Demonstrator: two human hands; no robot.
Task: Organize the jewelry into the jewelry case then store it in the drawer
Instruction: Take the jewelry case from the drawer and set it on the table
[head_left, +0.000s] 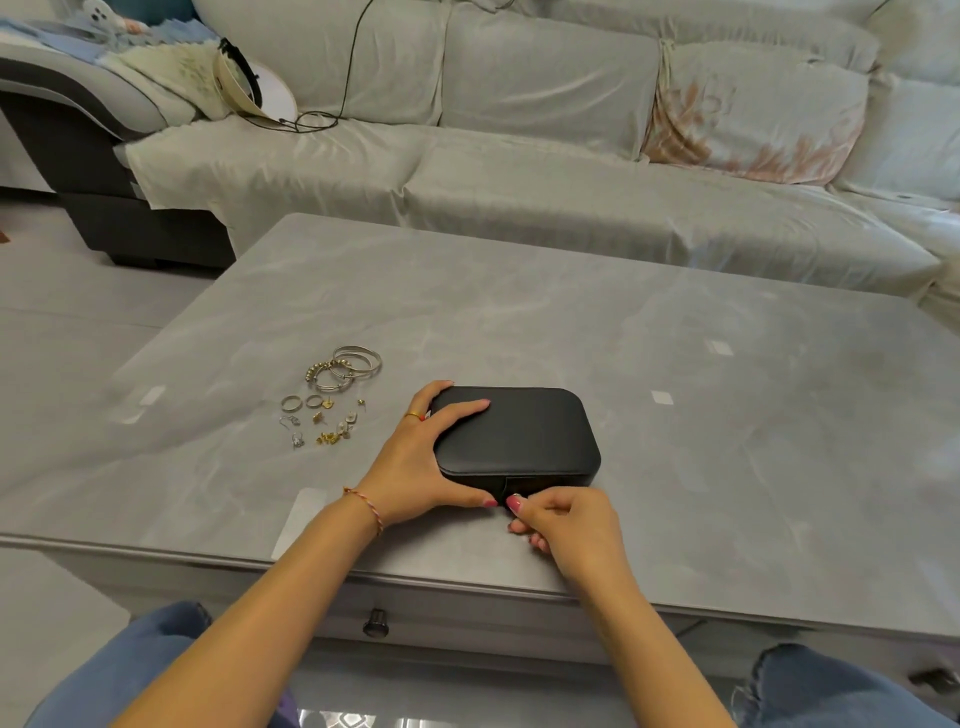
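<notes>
Head view, case clasp (511, 486) behind hands (563, 519)

One black jewelry case (517, 434), three bangles (345, 368), two rings (302, 401), two hands (415, 467).

The case (517, 434) lies shut on the surface (727, 415), near its front edge and about midway across; the left grip (415, 467) holds the case's left end, fingers over the lid, thumb at the front wall; the right grip (561, 519) sits just before the case's front, pinching at the tab there; the jewelry lies left of the case, apart from it: bangles (345, 368) furthest back, rings (302, 401) before them, earrings (332, 428) nearest; a drawer knob (375, 622) sits below the front edge; the sofa (519, 156) stands behind the surface.
</notes>
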